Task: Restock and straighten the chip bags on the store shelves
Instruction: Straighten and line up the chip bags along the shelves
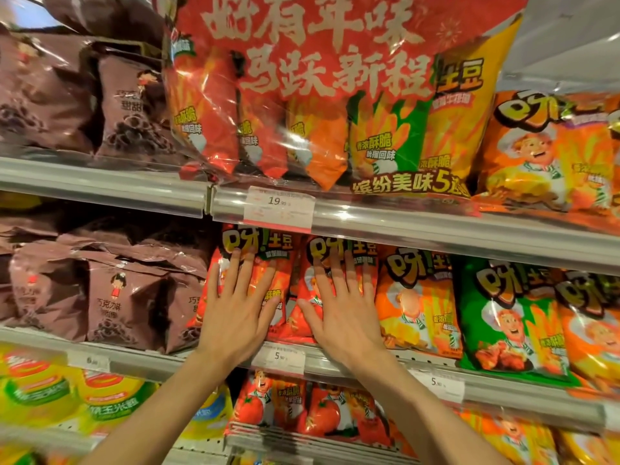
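Note:
Two red chip bags stand side by side on the middle shelf. My left hand [240, 303] presses flat on the left red bag [255, 245], fingers straight and spread. The right red bag [364, 251] is under my right hand [340, 303], which lies flat on it in the same way. Both bags stand upright just behind the shelf rail [369, 360]. To their right stand an orange bag [417, 297] and a green bag [503, 313].
A large red multipack [322, 95] sits on the shelf above, over a price tag [278, 204]. Brown snack bags [110, 290] fill the left side. Yellow bags [67, 397] and tomato-printed red bags [302, 407] are on the shelf below.

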Demonstrator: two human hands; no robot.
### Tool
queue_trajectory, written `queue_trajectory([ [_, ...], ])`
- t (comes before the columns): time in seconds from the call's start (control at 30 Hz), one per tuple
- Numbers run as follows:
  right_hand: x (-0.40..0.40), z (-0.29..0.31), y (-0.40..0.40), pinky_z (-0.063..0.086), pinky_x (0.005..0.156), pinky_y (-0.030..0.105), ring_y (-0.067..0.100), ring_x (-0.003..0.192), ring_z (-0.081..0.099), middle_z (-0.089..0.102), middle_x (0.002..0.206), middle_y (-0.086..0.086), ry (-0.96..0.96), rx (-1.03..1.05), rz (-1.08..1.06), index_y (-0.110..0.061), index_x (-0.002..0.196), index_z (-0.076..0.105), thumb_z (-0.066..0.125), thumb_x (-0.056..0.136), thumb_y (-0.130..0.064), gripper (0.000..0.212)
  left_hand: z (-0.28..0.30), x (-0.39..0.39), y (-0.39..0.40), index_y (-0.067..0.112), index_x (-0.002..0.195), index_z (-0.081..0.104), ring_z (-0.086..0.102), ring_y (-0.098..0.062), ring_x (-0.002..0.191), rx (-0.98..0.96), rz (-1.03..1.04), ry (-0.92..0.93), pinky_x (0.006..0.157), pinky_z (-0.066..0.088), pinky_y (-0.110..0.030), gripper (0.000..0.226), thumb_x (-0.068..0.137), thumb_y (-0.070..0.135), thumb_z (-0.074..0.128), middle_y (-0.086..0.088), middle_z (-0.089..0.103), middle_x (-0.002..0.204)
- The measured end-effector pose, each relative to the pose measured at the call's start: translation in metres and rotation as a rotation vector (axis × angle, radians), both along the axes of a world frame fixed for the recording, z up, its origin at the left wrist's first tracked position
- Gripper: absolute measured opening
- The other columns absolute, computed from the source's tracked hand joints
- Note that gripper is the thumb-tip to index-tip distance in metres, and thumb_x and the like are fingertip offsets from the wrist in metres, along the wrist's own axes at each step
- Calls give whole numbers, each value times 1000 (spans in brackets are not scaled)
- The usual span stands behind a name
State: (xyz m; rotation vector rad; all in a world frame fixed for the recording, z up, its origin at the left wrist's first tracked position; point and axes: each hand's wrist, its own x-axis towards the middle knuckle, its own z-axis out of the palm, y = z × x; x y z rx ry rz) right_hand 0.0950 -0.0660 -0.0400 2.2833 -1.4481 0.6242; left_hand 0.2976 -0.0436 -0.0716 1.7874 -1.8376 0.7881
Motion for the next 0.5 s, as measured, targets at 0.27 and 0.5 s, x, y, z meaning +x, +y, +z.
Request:
queue_trajectory([
  [0.27,-7,4,2,-4,123,50,24,153,10,26,163,5,-92,32,91,-21,156,24,15,101,-66,72,6,-4,9,23,150,44,18,-34,153,-20,7,51,120,11,-63,57,101,50,32,-17,31,161],
  [0.5,-35,19,16,12,122,51,28,141,30,41,149,10,-341,8,4,-14,152,30,25,103,-56,65,22,-32,21,13,144,48,41,-38,136,-107,-145,273,110,32,-53,53,101,42,36,-20,46,145],
])
